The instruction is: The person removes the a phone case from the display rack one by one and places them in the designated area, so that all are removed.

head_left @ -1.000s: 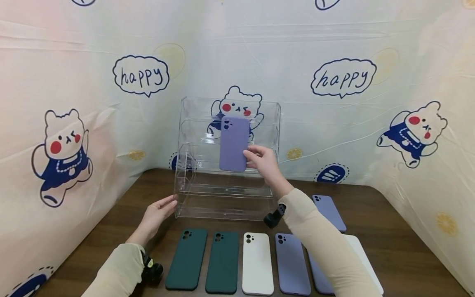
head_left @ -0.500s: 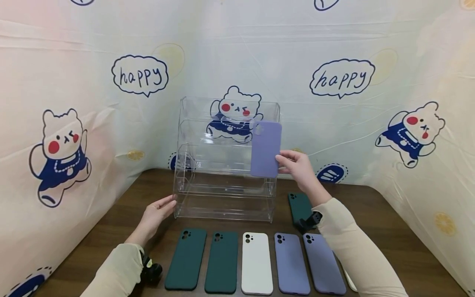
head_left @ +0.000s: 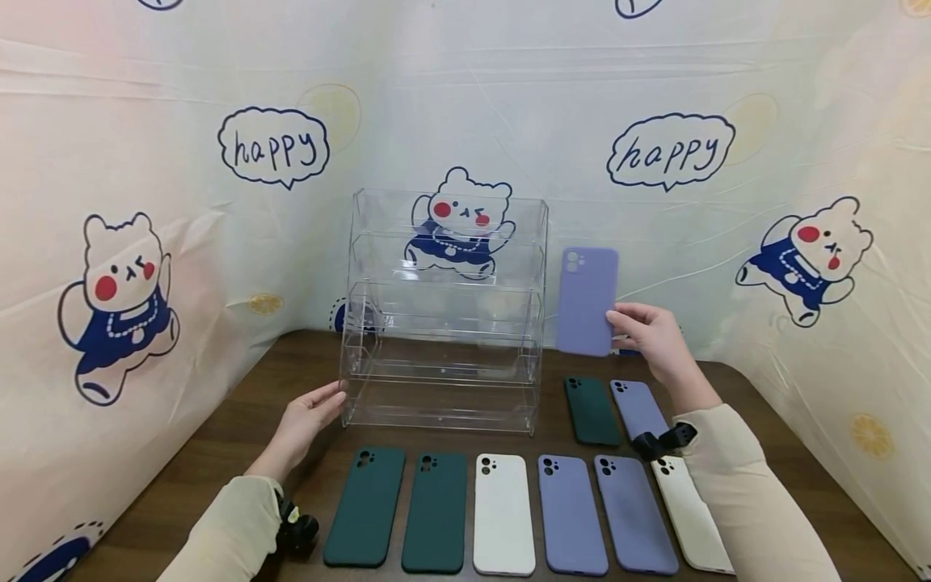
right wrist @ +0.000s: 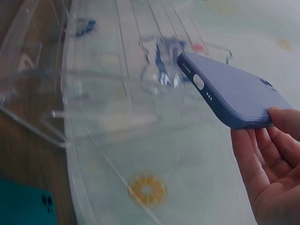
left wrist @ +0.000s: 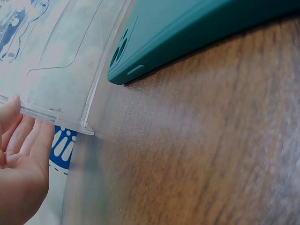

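My right hand (head_left: 650, 339) pinches a purple phone case (head_left: 587, 301) by its right edge and holds it upright in the air, right of the clear tiered display rack (head_left: 440, 419). In the right wrist view the thumb lies on the back of the case (right wrist: 229, 89) and the fingers are under its side; the charging-port end faces the camera. My left hand (head_left: 309, 420) holds the rack's lower left side edge. The left wrist view has its thumb in front of the clear panel (left wrist: 61, 89) and its fingers behind. No case stands on the rack's tiers.
In front of the rack lies a row of cases: green (head_left: 365, 509), green (head_left: 434, 517), white (head_left: 504, 517), purple (head_left: 572, 517), purple (head_left: 634, 517) and white (head_left: 687, 513). Behind its right end lie another green case (head_left: 592, 412) and a purple case (head_left: 637, 406), partly covered by the right wrist camera.
The right hand has carried the purple case from in front of the rack's middle rightward and slightly down, past its right side. The left hand has stayed at the rack's edge.
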`<state>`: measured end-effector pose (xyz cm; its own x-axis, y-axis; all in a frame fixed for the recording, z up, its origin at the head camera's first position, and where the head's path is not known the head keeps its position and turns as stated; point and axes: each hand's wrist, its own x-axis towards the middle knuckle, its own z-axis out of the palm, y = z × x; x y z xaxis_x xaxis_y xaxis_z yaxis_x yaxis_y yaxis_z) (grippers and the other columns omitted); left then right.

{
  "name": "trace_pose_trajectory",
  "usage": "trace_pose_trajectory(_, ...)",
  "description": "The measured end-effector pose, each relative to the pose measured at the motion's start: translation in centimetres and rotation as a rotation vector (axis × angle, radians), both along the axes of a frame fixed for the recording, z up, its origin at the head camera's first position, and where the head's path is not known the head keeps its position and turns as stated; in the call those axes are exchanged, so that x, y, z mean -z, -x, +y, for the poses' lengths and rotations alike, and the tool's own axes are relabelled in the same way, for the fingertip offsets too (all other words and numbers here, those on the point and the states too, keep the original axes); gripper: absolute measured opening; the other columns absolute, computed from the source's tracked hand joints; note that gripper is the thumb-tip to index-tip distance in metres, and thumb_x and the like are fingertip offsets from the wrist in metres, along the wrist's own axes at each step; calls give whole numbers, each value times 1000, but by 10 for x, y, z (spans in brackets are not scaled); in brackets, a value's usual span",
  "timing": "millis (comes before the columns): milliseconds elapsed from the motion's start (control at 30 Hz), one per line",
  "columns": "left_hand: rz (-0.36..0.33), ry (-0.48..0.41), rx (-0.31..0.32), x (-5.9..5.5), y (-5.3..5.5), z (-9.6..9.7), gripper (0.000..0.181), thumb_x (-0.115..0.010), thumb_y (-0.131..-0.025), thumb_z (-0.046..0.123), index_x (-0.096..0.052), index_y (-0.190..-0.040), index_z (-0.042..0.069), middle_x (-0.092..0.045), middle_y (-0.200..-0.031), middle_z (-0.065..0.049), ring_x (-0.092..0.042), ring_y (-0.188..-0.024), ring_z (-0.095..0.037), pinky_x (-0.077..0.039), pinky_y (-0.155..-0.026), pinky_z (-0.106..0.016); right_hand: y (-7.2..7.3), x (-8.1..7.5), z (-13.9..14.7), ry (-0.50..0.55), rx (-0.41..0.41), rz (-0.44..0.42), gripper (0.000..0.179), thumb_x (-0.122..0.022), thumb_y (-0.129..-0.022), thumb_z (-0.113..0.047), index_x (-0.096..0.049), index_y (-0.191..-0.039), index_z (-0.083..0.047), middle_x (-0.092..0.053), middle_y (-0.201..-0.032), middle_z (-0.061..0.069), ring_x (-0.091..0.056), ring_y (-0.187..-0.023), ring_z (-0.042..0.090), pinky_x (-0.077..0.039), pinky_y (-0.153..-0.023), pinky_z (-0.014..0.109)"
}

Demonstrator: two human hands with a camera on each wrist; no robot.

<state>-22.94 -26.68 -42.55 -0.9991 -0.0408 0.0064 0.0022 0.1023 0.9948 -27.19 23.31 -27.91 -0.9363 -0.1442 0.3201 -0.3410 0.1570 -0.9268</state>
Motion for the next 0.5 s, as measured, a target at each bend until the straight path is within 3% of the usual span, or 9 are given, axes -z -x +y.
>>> trace_pose_trajectory(167, 2, -9, -7, 1, 1, 0, 55, -52, -95, 23, -33, -139, -4, -32, -143, -17, -38, -124, -28, -38, -96, -31, 1, 5, 29, -3, 40, -16, 8, -63, -88, -21, -66, -95, -17, -65, -85, -7, -60, -73, 8, -55, -66, 25)
trace_pose_trajectory(367, 3, -5, -8, 2, 1, 0, 55, -52, -95, 23, -33, -139, -4, -32, -143, -18, -38, -124, -29, -38, -97, -32, 3, 18, 61, -73, 78, -43, 23, -61, -90, -21, -62, -105, -3, -63, -84, -10, -60, -74, 6, -55, -67, 25)
trace_pose_trajectory(500, 1, -9, 1, 2, 1, 0, 56, -52, -95, 24, -32, -140, -4, -31, -144, -18, -38, -125, -30, -37, -97, -33, 4, 28, 82, -56, 102, -71, 10, -61, -90, -19, -64, -96, -12, -64, -80, -10, -62, -71, 6, -55, -64, 25)
